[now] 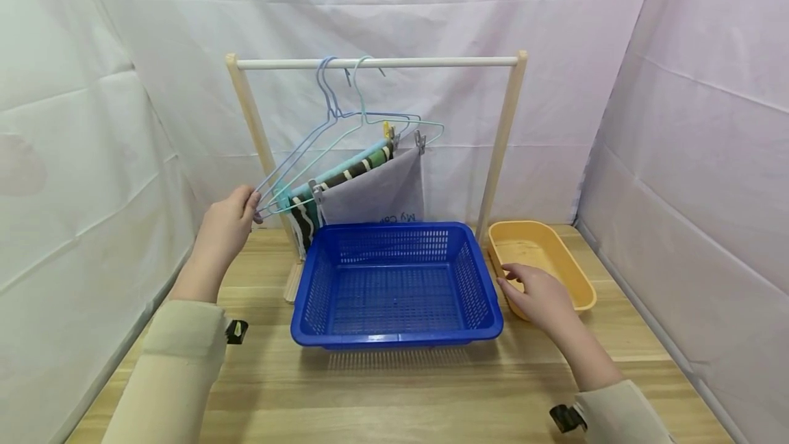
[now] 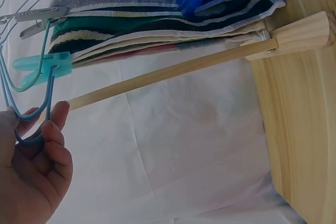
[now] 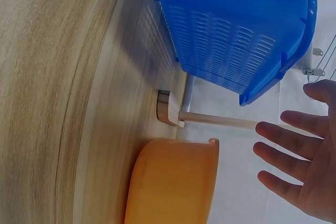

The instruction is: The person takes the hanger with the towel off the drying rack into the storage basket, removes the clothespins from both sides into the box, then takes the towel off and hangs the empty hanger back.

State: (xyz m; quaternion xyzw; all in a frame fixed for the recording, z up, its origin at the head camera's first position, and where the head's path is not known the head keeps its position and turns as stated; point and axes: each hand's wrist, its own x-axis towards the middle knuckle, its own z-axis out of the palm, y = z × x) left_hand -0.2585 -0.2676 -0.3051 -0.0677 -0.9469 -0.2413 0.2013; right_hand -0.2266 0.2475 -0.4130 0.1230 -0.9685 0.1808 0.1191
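My left hand (image 1: pixel 229 223) grips the lower left corners of the blue wire hangers (image 1: pixel 296 151) hanging on the rail. In the left wrist view its fingers curl round the blue hanger wires (image 2: pixel 32 139). Beside them hangs a mint green hanger (image 1: pixel 333 149). A grey towel (image 1: pixel 376 190) and a dark green striped towel (image 1: pixel 302 228) hang from the hangers by grey clips (image 1: pixel 316 190) and a teal clip (image 2: pixel 58 64). My right hand (image 1: pixel 542 293), fingers spread and holding nothing, hovers by the near-left edge of the yellow basin (image 1: pixel 564 259).
A blue slotted basket (image 1: pixel 394 340) stands in front of the rack, covering the towels' lower part. The rack has a white rail (image 1: pixel 444 62) and wooden posts (image 1: pixel 502 136). White cloth walls (image 1: pixel 696 156) enclose the wooden table (image 1: pixel 382 403) at the back and both sides.
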